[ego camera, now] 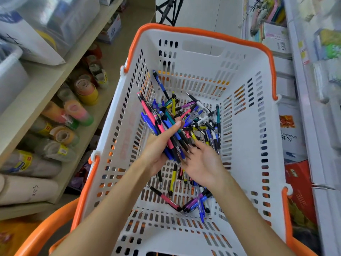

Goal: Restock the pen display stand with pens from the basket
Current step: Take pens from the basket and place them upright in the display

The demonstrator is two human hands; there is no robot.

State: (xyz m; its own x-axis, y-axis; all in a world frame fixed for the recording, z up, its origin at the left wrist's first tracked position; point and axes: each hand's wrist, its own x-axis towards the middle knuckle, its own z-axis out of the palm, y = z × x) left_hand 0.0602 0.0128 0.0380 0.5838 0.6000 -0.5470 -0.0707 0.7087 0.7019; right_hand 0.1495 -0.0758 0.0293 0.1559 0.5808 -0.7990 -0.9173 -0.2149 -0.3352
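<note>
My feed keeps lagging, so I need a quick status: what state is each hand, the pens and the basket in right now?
Left hand: grip closed round a bundle of pens.
Bundle of pens: held above the basket floor, fanned out, mixed colours.
Right hand: open, palm up, fingertips at the bundle's lower ends.
Loose pens: scattered on the basket floor.
Basket: upright, orange handles folded down.

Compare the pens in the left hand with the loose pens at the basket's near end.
The bundle of pens is gripped by the left hand, roughly parallel and raised. The loose pens lie scattered on the basket floor, pointing different ways, untouched. Both are mixed colours: blue, pink, black.
</note>
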